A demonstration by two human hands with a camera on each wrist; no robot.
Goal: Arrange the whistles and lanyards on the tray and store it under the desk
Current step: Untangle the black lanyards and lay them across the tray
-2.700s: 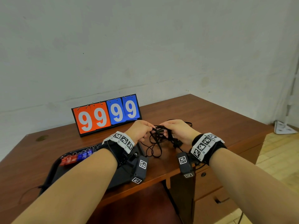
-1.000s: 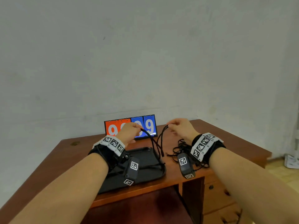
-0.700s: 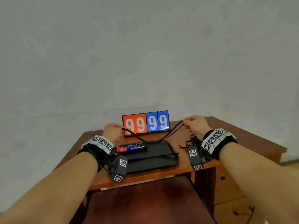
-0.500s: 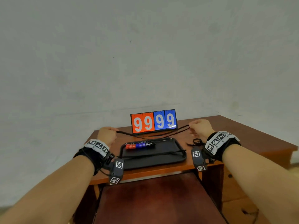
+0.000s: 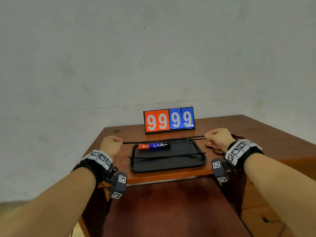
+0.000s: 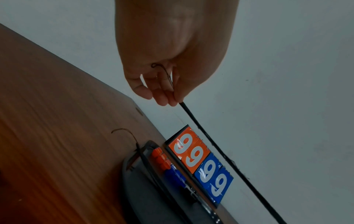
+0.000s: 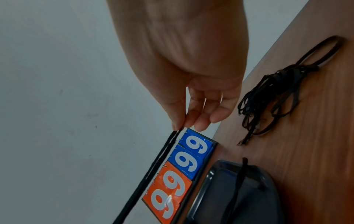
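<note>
A black lanyard (image 5: pixel 162 140) is stretched taut above the far edge of the black tray (image 5: pixel 171 165). My left hand (image 5: pixel 112 145) pinches its left end (image 6: pixel 179 100) and my right hand (image 5: pixel 217 136) pinches its right end (image 7: pixel 177 131). A row of red, blue and black whistles (image 5: pixel 153 145) lies along the tray's far side. Another black lanyard (image 5: pixel 167 156) lies straight across the middle of the tray. A tangle of black lanyards (image 7: pixel 277 97) sits on the desk (image 5: pixel 256 134) to the right of the tray.
A flip scoreboard (image 5: pixel 169 120) showing 9999 stands behind the tray near the wall. The tray sits close to the desk's front edge, above the open knee space. Drawers are at the lower right.
My hands have pulled apart, drawing one lanyard out of the tangle and stretching it straight over the tray. The view has backed away from the desk.
</note>
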